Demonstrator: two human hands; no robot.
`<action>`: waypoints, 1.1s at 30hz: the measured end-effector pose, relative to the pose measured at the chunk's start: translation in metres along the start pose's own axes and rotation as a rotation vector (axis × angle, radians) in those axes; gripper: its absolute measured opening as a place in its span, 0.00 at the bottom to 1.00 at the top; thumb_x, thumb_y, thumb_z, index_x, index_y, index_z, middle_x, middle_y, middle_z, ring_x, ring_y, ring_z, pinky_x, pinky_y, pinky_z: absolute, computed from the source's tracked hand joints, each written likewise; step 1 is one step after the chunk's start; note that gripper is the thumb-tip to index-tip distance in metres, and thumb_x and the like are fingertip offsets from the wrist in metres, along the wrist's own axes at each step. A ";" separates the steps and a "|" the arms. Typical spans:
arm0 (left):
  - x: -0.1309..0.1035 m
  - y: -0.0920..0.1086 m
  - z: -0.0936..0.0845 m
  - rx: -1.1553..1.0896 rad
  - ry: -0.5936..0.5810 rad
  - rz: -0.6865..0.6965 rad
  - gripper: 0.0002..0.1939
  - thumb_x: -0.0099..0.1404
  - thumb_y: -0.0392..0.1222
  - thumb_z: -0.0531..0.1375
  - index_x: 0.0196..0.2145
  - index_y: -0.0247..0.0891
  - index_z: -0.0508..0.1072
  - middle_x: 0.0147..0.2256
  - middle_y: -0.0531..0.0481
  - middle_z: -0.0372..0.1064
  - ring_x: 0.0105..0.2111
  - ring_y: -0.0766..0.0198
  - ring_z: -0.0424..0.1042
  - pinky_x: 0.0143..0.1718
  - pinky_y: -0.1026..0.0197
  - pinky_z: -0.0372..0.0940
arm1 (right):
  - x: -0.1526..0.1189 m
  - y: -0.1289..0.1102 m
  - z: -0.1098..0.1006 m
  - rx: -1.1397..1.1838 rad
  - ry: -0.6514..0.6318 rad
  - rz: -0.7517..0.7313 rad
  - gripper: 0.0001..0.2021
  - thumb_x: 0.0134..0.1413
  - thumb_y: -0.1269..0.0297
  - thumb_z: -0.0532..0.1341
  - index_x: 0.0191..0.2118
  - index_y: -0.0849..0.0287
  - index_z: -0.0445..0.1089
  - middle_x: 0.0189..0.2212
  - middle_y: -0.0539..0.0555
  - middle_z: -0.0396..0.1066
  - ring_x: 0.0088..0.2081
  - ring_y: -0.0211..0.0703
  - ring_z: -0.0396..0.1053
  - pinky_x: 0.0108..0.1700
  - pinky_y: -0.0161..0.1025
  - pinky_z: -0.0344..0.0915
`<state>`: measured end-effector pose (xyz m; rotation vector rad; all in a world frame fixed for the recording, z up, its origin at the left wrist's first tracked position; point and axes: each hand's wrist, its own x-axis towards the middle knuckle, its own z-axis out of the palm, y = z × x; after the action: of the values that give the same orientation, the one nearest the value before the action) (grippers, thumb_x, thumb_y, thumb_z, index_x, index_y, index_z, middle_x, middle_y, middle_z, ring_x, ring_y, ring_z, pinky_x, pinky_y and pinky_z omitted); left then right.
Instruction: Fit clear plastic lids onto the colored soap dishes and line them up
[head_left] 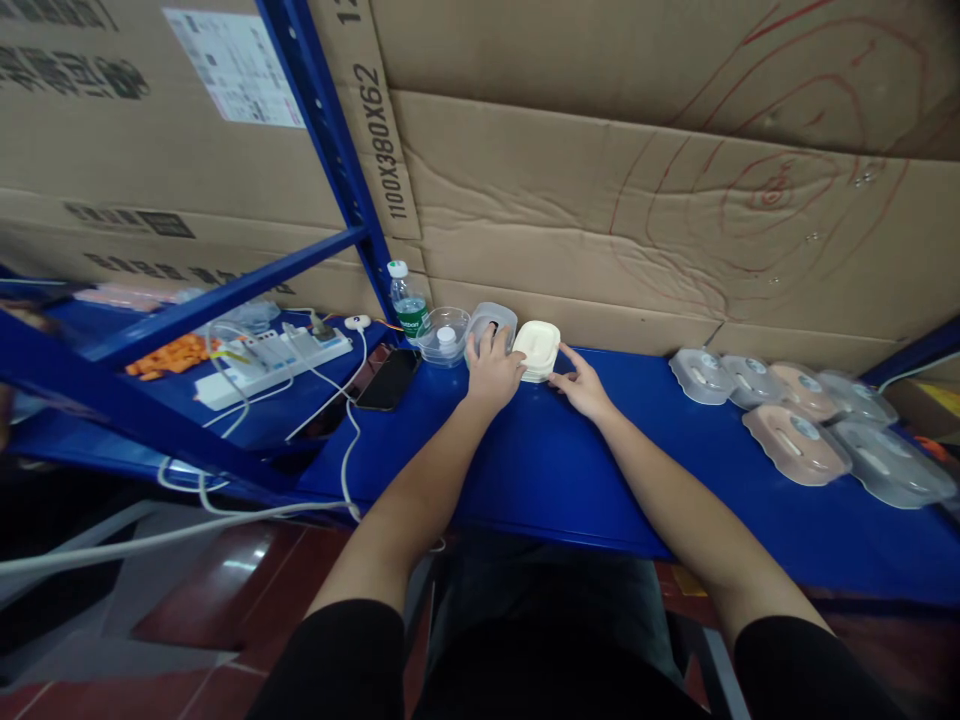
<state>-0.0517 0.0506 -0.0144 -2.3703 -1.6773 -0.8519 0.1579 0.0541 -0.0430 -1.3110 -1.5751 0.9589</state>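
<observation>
Both hands reach to the back of the blue shelf. A stack of cream-coloured square lids or trays (538,347) sits between them. My left hand (495,370) lies over the front of a frosted translucent container (501,316), fingers apart, its thumb beside the cream stack. My right hand (583,384) has its fingers spread, with the fingertips at the right edge of the cream stack. A clear round container (427,347) with a small white-capped item (446,338) in it stands left of the frosted one.
A water bottle (409,305) and a dark phone (388,379) are at the left, near a white power strip (274,367) with cables. Several lidded containers (796,445) stand at the right. Cardboard (525,200) rises behind, and a blue post (330,130) stands at the left.
</observation>
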 end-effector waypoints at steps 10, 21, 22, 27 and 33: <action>-0.002 0.004 0.002 0.039 0.023 -0.006 0.16 0.71 0.45 0.59 0.52 0.44 0.81 0.70 0.40 0.59 0.74 0.40 0.47 0.73 0.28 0.34 | 0.006 0.012 0.002 0.145 0.041 -0.034 0.37 0.53 0.53 0.68 0.68 0.53 0.64 0.63 0.63 0.73 0.37 0.44 0.80 0.35 0.41 0.76; -0.001 0.006 -0.004 0.043 0.085 -0.018 0.19 0.72 0.48 0.59 0.56 0.45 0.78 0.70 0.39 0.60 0.73 0.39 0.50 0.72 0.28 0.38 | -0.011 0.023 -0.111 -0.507 0.367 -0.344 0.20 0.60 0.51 0.63 0.52 0.56 0.76 0.49 0.61 0.79 0.49 0.57 0.76 0.55 0.58 0.72; -0.001 0.007 -0.005 0.032 0.087 -0.020 0.19 0.72 0.47 0.58 0.57 0.46 0.78 0.70 0.39 0.60 0.73 0.39 0.51 0.72 0.29 0.39 | -0.019 0.027 -0.127 -0.636 0.383 -0.365 0.20 0.61 0.52 0.62 0.53 0.58 0.76 0.51 0.63 0.78 0.54 0.60 0.74 0.60 0.60 0.68; -0.003 0.014 -0.007 -0.012 0.100 0.012 0.20 0.71 0.49 0.60 0.57 0.46 0.77 0.70 0.39 0.60 0.72 0.38 0.52 0.71 0.29 0.40 | -0.048 0.057 -0.186 -1.047 0.597 -0.069 0.38 0.62 0.46 0.60 0.69 0.68 0.61 0.71 0.74 0.58 0.72 0.78 0.51 0.68 0.74 0.50; -0.007 0.021 -0.008 -0.051 0.095 0.051 0.21 0.70 0.50 0.61 0.58 0.45 0.76 0.69 0.39 0.61 0.72 0.36 0.52 0.71 0.29 0.42 | -0.050 0.066 -0.186 -0.995 0.558 -0.025 0.39 0.58 0.40 0.63 0.65 0.65 0.65 0.68 0.75 0.62 0.70 0.81 0.54 0.66 0.80 0.46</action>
<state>-0.0379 0.0339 -0.0066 -2.3534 -1.5718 -0.9927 0.3586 0.0219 -0.0473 -1.9694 -1.6198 -0.3141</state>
